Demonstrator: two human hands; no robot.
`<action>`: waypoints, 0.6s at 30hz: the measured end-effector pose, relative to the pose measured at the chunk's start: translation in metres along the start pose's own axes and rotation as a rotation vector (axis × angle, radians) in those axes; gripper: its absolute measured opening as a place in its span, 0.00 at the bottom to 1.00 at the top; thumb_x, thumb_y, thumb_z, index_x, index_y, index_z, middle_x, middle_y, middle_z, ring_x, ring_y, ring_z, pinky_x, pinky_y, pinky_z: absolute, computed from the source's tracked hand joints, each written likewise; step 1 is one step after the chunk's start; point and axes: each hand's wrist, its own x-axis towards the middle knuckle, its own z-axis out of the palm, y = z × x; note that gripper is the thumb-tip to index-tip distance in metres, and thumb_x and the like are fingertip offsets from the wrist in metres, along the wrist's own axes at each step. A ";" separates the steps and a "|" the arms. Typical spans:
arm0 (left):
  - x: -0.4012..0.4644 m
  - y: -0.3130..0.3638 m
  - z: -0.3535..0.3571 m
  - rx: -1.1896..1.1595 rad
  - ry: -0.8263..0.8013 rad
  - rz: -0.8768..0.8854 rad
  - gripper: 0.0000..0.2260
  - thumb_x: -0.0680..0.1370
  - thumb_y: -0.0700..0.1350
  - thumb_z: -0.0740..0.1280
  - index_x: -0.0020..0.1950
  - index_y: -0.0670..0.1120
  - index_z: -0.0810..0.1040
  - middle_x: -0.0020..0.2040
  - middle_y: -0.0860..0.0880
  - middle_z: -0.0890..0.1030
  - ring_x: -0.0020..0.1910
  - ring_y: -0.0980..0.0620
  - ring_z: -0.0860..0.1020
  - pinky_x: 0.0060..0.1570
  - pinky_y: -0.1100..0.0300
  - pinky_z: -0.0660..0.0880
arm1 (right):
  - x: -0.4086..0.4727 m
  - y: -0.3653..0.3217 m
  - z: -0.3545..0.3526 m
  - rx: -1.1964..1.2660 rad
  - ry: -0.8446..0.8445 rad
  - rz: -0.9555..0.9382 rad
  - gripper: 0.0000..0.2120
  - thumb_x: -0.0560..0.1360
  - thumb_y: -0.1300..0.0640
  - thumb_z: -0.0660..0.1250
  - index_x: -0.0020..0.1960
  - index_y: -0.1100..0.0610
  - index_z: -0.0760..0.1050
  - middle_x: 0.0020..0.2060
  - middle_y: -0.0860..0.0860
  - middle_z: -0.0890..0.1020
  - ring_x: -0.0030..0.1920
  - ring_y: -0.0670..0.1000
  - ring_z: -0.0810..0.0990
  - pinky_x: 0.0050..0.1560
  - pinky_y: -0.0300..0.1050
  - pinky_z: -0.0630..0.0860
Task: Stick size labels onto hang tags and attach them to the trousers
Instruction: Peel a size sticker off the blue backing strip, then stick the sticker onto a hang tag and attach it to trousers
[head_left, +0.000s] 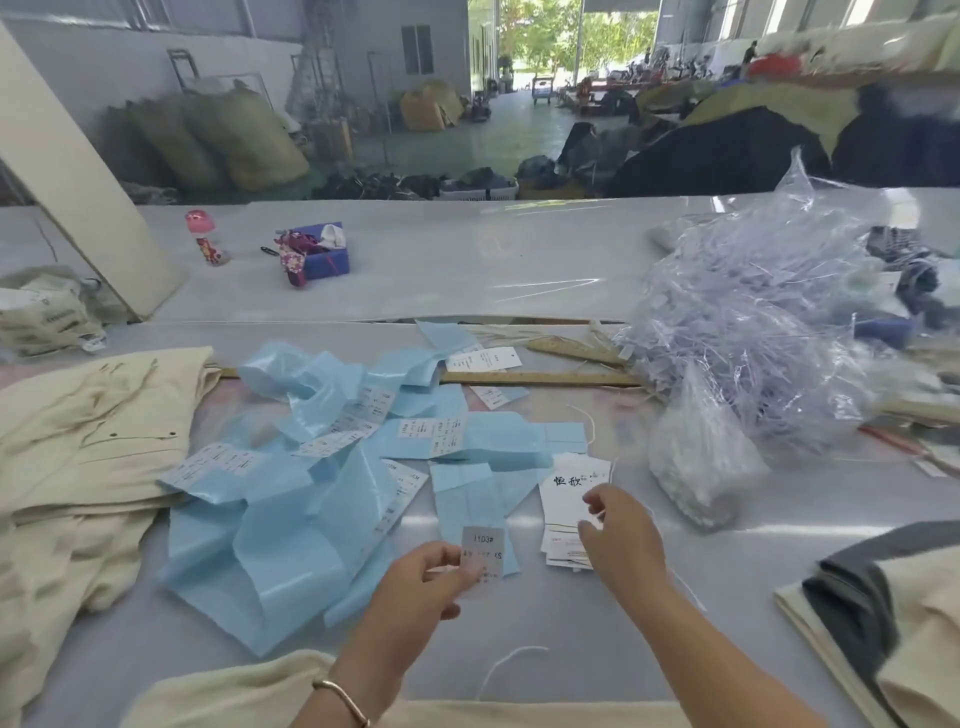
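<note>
My left hand (434, 574) pinches a small grey size label (483, 551) printed "1103#" and "XS", held just above the table. My right hand (621, 535) reaches over a small stack of white hang tags (569, 491) with black characters, its thumb and fingers curled at the top tag's right edge. Blue backing strips (322, 499) with more size labels lie scattered to the left of the tags. Cream trousers (88, 431) are piled at the left, and more cream cloth (249, 696) lies at the front edge.
A clear bag of plastic tag strings (748, 332) bulges at the right, beside a smaller white packet (696, 457). A wooden ruler (540, 378) lies behind the strips. Folded grey and cream garments (883, 613) sit at the front right. A purple box (322, 254) and a pink bottle (205, 236) stand far back.
</note>
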 end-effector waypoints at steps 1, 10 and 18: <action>0.002 0.000 0.006 -0.029 -0.044 -0.018 0.04 0.77 0.44 0.70 0.48 0.45 0.83 0.47 0.52 0.85 0.49 0.54 0.81 0.49 0.58 0.79 | 0.012 0.002 0.003 -0.088 -0.020 -0.041 0.18 0.74 0.60 0.66 0.63 0.54 0.72 0.58 0.49 0.76 0.61 0.50 0.73 0.55 0.42 0.67; 0.043 0.003 0.048 -0.108 -0.065 -0.010 0.16 0.73 0.44 0.73 0.57 0.60 0.77 0.44 0.51 0.80 0.43 0.54 0.83 0.43 0.62 0.77 | 0.092 0.002 0.008 -0.582 -0.278 -0.160 0.37 0.66 0.35 0.70 0.67 0.52 0.64 0.62 0.50 0.69 0.63 0.53 0.66 0.56 0.49 0.69; 0.076 0.001 0.095 0.189 0.003 0.267 0.39 0.76 0.41 0.69 0.69 0.76 0.51 0.46 0.56 0.80 0.43 0.62 0.78 0.45 0.73 0.72 | 0.094 0.007 0.007 -0.508 -0.270 -0.050 0.34 0.66 0.39 0.73 0.63 0.53 0.65 0.59 0.51 0.73 0.62 0.54 0.69 0.57 0.49 0.70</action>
